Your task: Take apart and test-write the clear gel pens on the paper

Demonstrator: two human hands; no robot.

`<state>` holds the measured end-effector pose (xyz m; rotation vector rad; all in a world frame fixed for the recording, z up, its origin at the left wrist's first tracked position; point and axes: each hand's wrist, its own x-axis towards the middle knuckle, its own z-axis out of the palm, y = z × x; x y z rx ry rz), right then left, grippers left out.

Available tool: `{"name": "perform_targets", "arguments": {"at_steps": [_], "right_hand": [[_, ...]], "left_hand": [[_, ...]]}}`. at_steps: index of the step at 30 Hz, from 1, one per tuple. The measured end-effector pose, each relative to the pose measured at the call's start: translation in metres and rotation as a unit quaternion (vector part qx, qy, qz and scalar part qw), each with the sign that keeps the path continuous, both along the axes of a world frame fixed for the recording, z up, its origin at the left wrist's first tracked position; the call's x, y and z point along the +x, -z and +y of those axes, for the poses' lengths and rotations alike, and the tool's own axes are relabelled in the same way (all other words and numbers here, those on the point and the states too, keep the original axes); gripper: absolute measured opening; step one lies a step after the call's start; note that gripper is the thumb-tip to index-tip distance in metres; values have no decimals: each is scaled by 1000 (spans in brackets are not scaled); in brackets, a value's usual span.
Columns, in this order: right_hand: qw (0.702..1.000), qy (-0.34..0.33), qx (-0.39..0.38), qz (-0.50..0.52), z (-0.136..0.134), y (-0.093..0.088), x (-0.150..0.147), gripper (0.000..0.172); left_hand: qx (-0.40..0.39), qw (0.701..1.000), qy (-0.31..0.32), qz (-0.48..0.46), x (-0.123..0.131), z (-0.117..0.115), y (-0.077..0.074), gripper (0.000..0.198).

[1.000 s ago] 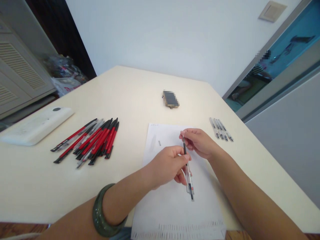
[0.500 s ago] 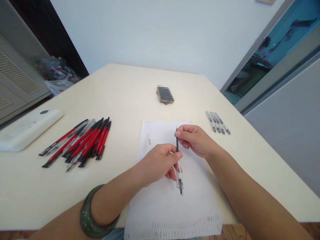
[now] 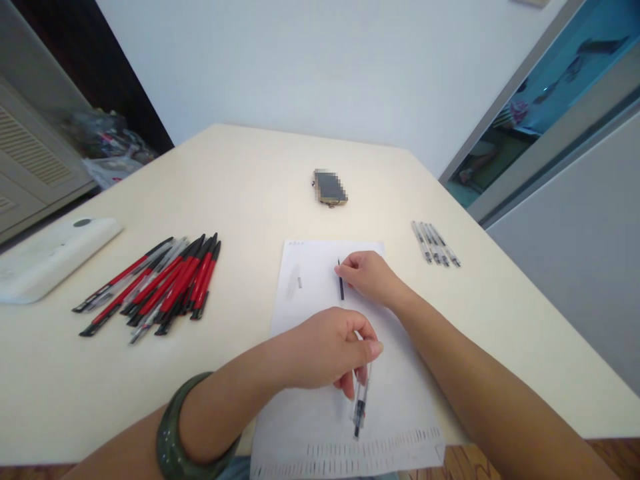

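Over the paper (image 3: 300,417), my right fingers (image 3: 345,269) are pinching a black piece (image 3: 342,291), my left fingers (image 3: 369,349) are closed, holding a clear pen (image 3: 360,408). I'm guessing both are feeling light, stiff, slippery; middles are suiting best.

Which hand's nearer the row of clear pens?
Right. The right hand is left of the clear pens and a little nearer the person; the left hand is farther left and closer to the person.
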<state>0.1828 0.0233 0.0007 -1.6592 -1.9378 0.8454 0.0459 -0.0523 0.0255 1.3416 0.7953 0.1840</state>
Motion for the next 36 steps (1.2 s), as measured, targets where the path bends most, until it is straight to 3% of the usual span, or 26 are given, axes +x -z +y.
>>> {"name": "perform_targets", "arguments": {"at_steps": [4, 7, 11, 14, 18, 22, 26, 31, 33, 36], "right_hand": [[988, 7, 60, -143, 1, 3, -6, 25], [980, 13, 77, -183, 1, 3, -8, 26], [988, 10, 80, -130, -2, -4, -1, 31], [997, -6, 66, -41, -7, -18, 15, 35], [989, -130, -56, 42, -16, -39, 32, 37], [949, -252, -169, 83, -25, -48, 30, 35], [932, -291, -197, 87, -31, -49, 21, 34], [951, -267, -153, 28, -26, -51, 32, 37], [972, -206, -109, -42, -18, -49, 42, 39], [978, -102, -39, -180, -6, -40, 54, 40]], "left_hand": [[5, 1000, -1, 4, -1, 0, 0, 23], [7, 1000, 0, 4, -2, 0, 0, 22], [14, 1000, -26, -11, -2, 2, 0, 23], [30, 991, -123, -50, -2, 6, -2, 23], [47, 957, -268, -100, -3, 12, -5, 24], [56, 941, -311, -122, -4, 14, -5, 24], [80, 937, -313, -130, -3, 14, -4, 24], [202, 929, -310, -29, -3, 12, -4, 33], [289, 923, -248, 50, -4, 10, -4, 33], [425, 889, -71, 155, -5, 4, -4, 26]]}}
